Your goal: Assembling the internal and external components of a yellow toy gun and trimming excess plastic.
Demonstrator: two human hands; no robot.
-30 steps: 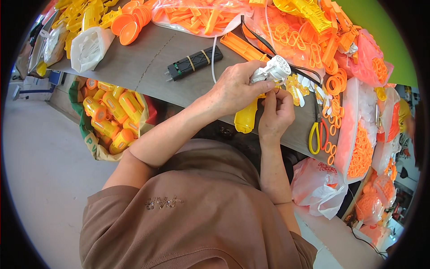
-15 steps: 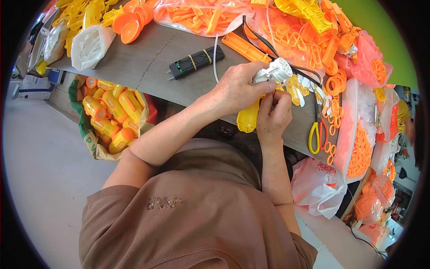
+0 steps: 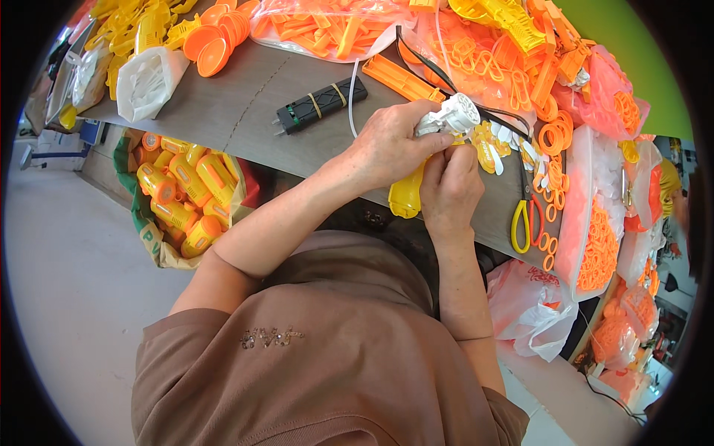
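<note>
My left hand (image 3: 394, 141) is closed around a white plastic mechanism (image 3: 459, 114) with a round, holed end facing away to the right. Below it hangs a yellow plastic casing (image 3: 406, 195), partly covered by both hands; how it joins the white piece is hidden. The fingers of my right hand (image 3: 452, 186) are pinched together against the underside of the white mechanism, and whatever they grip cannot be seen. Both hands are over the table's near edge.
A black battery-like pack (image 3: 322, 105) lies on the grey table (image 3: 245, 97). Yellow-and-red-handled scissors (image 3: 527, 219) and orange rings (image 3: 554, 137) are at right. Orange parts (image 3: 327, 30) fill bags at the back. A bag of yellow casings (image 3: 186, 189) stands lower left.
Both hands and the held pieces have shifted slightly left. My right fingers have moved up a little, closer to the white mechanism.
</note>
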